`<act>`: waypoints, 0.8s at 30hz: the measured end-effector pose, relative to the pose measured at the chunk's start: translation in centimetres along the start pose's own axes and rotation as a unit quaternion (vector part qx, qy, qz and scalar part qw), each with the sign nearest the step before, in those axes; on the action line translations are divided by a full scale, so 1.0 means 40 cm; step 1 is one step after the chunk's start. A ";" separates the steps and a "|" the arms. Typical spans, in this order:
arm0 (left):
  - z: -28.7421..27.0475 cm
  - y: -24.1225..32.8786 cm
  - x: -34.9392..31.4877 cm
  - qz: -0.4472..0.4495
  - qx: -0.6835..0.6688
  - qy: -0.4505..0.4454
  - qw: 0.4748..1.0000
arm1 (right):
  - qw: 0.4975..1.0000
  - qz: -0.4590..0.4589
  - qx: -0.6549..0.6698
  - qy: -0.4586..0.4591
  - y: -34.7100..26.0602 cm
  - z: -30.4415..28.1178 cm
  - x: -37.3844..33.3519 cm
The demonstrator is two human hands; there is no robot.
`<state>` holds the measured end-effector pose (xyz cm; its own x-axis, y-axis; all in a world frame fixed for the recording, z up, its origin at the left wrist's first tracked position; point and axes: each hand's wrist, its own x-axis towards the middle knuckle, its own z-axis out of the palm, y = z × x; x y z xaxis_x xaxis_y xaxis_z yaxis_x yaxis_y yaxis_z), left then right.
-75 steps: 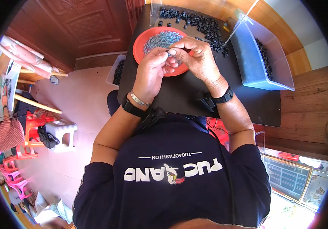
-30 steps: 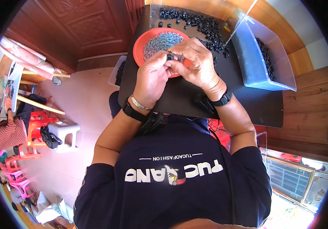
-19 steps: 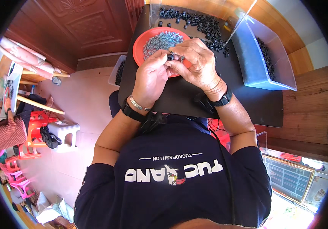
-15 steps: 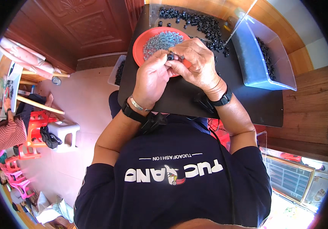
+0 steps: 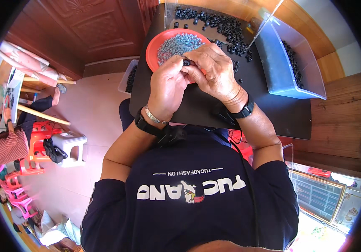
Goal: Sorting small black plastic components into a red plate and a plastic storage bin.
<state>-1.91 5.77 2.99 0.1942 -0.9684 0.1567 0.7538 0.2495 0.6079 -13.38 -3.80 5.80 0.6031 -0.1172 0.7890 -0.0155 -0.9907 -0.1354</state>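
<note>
Both hands meet over the near edge of a red plate [image 5: 152, 59] heaped with small silvery metal pieces [image 5: 176, 45]. Between the thumb and fingers of my left hand [image 5: 167, 86] is a small black plastic part [image 5: 186, 62], its round end showing. My right hand [image 5: 214, 71] is closed, its thumb and fingertips pressed together right beside that part. Whatever those right fingertips pinch is hidden behind the fingers. Many similar black parts [image 5: 226, 31] lie loose at the far side of the dark table [image 5: 264, 113].
On the right of the table stands a translucent bin [image 5: 275, 80] holding black parts. Another bin [image 5: 124, 84] with black parts sits left of the table. A clear upright panel [image 5: 268, 21] rises by the far parts. Farther left, a person [image 5: 8, 145] works near stacked stools [image 5: 69, 145].
My right fingers have shifted and curled in around the black part, covering more of it. The red patch between the right fingers shows less. My left hand has barely moved.
</note>
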 end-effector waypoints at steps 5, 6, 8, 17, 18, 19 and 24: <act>-0.022 -0.003 -0.001 0.013 0.010 -0.017 1.000 | 1.000 -0.004 -0.005 0.001 -0.005 0.012 -0.001; -0.023 -0.003 -0.001 0.013 0.007 -0.023 1.000 | 1.000 -0.005 -0.005 0.002 -0.005 0.010 0.000; -0.019 0.000 -0.001 0.012 0.003 -0.031 0.999 | 1.000 0.003 0.009 0.016 -0.004 0.004 0.003; -0.019 0.026 -0.012 -0.044 0.056 0.019 0.997 | 0.993 0.040 -0.112 0.015 0.027 -0.094 0.037; -0.023 0.026 -0.008 -0.048 0.053 0.012 0.997 | 0.988 0.047 -0.129 0.072 0.046 -0.126 0.037; -0.029 0.028 -0.007 -0.054 0.042 0.019 0.997 | 0.980 0.046 -0.167 0.101 0.066 -0.170 0.038; -0.039 0.027 0.002 -0.064 0.021 0.017 0.998 | 0.867 0.177 -0.451 0.114 0.153 -0.418 -0.015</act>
<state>-0.10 5.97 2.44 0.1188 -0.9917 0.0496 0.7471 0.1222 0.6533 -27.16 -10.94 14.52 0.2611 -0.3336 0.9058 -0.8474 -0.5286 0.0496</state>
